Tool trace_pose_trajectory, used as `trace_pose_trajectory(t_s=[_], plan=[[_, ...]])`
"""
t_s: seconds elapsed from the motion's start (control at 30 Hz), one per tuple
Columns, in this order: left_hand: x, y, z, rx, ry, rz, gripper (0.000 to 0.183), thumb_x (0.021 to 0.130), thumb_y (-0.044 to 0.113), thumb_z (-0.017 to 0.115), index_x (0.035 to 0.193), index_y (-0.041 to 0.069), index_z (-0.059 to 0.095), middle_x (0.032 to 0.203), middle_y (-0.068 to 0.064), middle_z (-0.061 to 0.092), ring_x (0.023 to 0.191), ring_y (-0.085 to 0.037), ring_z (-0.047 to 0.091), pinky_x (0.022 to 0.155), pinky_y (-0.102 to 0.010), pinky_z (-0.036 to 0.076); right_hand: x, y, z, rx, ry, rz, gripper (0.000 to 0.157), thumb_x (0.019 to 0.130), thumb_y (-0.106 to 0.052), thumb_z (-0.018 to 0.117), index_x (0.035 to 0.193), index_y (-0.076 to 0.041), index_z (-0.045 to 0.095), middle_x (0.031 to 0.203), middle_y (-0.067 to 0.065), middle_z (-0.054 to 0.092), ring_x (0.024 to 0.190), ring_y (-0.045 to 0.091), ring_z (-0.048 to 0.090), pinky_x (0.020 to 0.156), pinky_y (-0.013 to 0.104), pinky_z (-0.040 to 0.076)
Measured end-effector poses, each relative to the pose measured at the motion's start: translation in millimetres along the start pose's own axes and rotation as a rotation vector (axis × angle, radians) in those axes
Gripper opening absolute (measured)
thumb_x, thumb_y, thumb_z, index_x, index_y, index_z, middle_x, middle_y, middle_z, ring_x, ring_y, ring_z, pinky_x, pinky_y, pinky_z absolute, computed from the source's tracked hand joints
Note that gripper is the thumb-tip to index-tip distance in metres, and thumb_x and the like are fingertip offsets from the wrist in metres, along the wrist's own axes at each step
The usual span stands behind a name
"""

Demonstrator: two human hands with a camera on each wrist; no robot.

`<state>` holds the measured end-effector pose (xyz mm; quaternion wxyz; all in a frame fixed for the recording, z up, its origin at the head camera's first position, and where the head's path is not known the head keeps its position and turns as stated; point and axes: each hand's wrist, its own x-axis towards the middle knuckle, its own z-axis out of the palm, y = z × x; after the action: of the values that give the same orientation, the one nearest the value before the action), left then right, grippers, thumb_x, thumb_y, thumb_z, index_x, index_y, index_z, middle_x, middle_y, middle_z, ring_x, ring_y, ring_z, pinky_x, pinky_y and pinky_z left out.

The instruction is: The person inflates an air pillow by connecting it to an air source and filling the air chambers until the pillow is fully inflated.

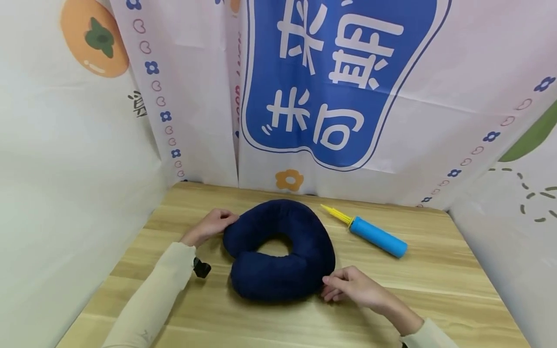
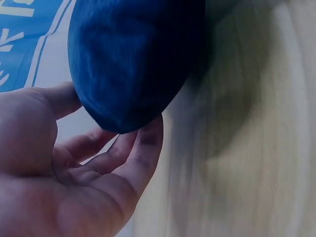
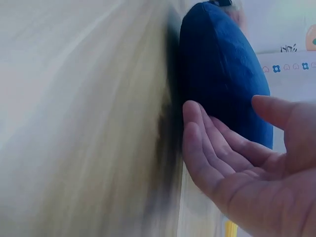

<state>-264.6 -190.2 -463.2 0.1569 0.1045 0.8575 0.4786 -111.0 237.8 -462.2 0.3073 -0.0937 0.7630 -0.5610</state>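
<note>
A navy blue U-shaped neck pillow (image 1: 283, 278) lies on the wooden table, its gap turned to the left. At the tip of its far arm is my left hand (image 1: 214, 222). The left wrist view shows that hand's thumb on one side of the pillow (image 2: 131, 59) and its bent fingers (image 2: 148, 140) under the end, holding it lightly. By the near right curve rests my right hand (image 1: 354, 290), fingers loosely extended against the edge. In the right wrist view the right thumb lies at one side of the pillow (image 3: 222, 64), the fingertips (image 3: 191, 111) low near the tabletop.
A blue hand pump (image 1: 378, 236) with a yellow nozzle (image 1: 337, 212) lies right of the pillow on the wooden table (image 1: 435, 270). A printed cloth (image 1: 209, 121) hangs behind, with white sheets at both sides. A small black object (image 1: 201, 267) sits at the left wrist.
</note>
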Motion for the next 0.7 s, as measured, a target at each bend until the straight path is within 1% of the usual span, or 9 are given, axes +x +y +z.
trace_pose_trajectory(t_s=[0.1, 0.2, 0.27, 0.3, 0.37, 0.43, 0.53, 0.6, 0.7], plan=[[-14.3, -0.4, -3.4, -0.067, 0.012, -0.03, 0.044, 0.11, 0.029, 0.057, 0.133, -0.007, 0.067, 0.129, -0.019, 0.069, 0.105, -0.017, 0.062, 0.087, -0.025, 0.052, 7, -5, -2.6, -0.003, 0.048, -0.011, 0.045, 0.11, -0.035, 0.056, 0.115, 0.007, 0.07, 0.111, 0.018, 0.077, 0.104, 0.027, 0.076, 0.09, 0.034, 0.063], [-32.7, -1.7, -7.1, -0.139, 0.018, -0.063, 0.044, 0.108, 0.029, 0.06, 0.131, -0.009, 0.066, 0.121, -0.011, 0.069, 0.099, -0.012, 0.062, 0.086, -0.026, 0.056, 16, -12, -5.8, 0.003, 0.139, -0.011, 0.048, 0.11, -0.037, 0.056, 0.122, 0.008, 0.068, 0.116, 0.019, 0.076, 0.108, 0.026, 0.075, 0.095, 0.036, 0.062], [-43.4, -3.3, -7.3, -0.173, 0.022, -0.063, 0.042, 0.107, 0.027, 0.063, 0.127, -0.01, 0.067, 0.114, -0.007, 0.07, 0.095, -0.009, 0.065, 0.086, -0.027, 0.059, 23, -17, -8.1, 0.005, 0.238, -0.004, 0.053, 0.109, -0.038, 0.058, 0.134, 0.009, 0.063, 0.126, 0.02, 0.074, 0.113, 0.026, 0.074, 0.099, 0.038, 0.061], [-48.7, -4.3, -6.8, -0.199, 0.021, -0.06, 0.04, 0.106, 0.026, 0.064, 0.124, -0.01, 0.067, 0.111, -0.006, 0.07, 0.094, -0.009, 0.066, 0.086, -0.028, 0.06, 27, -20, -9.4, 0.006, 0.28, -0.002, 0.057, 0.109, -0.038, 0.058, 0.14, 0.01, 0.059, 0.132, 0.023, 0.071, 0.116, 0.027, 0.072, 0.102, 0.04, 0.059], [-59.2, -6.8, -5.3, -0.228, 0.008, -0.033, 0.035, 0.106, 0.021, 0.066, 0.119, -0.011, 0.068, 0.106, -0.006, 0.071, 0.092, -0.009, 0.07, 0.088, -0.032, 0.062, 35, -26, -11.8, 0.006, 0.359, 0.002, 0.064, 0.109, -0.039, 0.058, 0.149, 0.01, 0.05, 0.143, 0.027, 0.063, 0.122, 0.031, 0.07, 0.107, 0.044, 0.057], [-68.8, -8.4, -2.1, -0.258, -0.003, -0.021, 0.029, 0.104, 0.018, 0.068, 0.113, -0.01, 0.068, 0.1, -0.006, 0.071, 0.09, -0.011, 0.072, 0.09, -0.036, 0.063, 44, -32, -14.2, 0.02, 0.415, -0.006, 0.068, 0.109, -0.039, 0.058, 0.155, 0.009, 0.042, 0.153, 0.03, 0.054, 0.13, 0.037, 0.065, 0.112, 0.047, 0.053], [-81.7, -8.6, 3.8, -0.251, -0.018, 0.007, 0.025, 0.103, 0.015, 0.069, 0.108, -0.009, 0.069, 0.095, -0.005, 0.072, 0.089, -0.014, 0.073, 0.087, -0.038, 0.064, 56, -40, -17.5, 0.052, 0.459, -0.037, 0.066, 0.11, -0.037, 0.056, 0.157, 0.007, 0.041, 0.158, 0.03, 0.047, 0.14, 0.042, 0.058, 0.116, 0.051, 0.048], [-87.9, -7.7, 8.4, -0.237, -0.02, 0.018, 0.024, 0.102, 0.016, 0.07, 0.104, -0.008, 0.069, 0.092, -0.005, 0.072, 0.086, -0.015, 0.073, 0.082, -0.036, 0.064, 63, -44, -19.3, 0.068, 0.48, -0.055, 0.065, 0.111, -0.037, 0.055, 0.157, 0.006, 0.041, 0.159, 0.029, 0.047, 0.142, 0.042, 0.055, 0.117, 0.052, 0.047], [-94.2, -6.8, 15.1, -0.228, -0.034, 0.036, 0.024, 0.102, 0.015, 0.07, 0.102, -0.009, 0.068, 0.092, -0.007, 0.073, 0.085, -0.014, 0.073, 0.081, -0.037, 0.064, 74, -49, -20.2, 0.068, 0.5, -0.069, 0.064, 0.111, -0.037, 0.055, 0.157, 0.006, 0.042, 0.159, 0.028, 0.048, 0.143, 0.042, 0.054, 0.119, 0.052, 0.045]])
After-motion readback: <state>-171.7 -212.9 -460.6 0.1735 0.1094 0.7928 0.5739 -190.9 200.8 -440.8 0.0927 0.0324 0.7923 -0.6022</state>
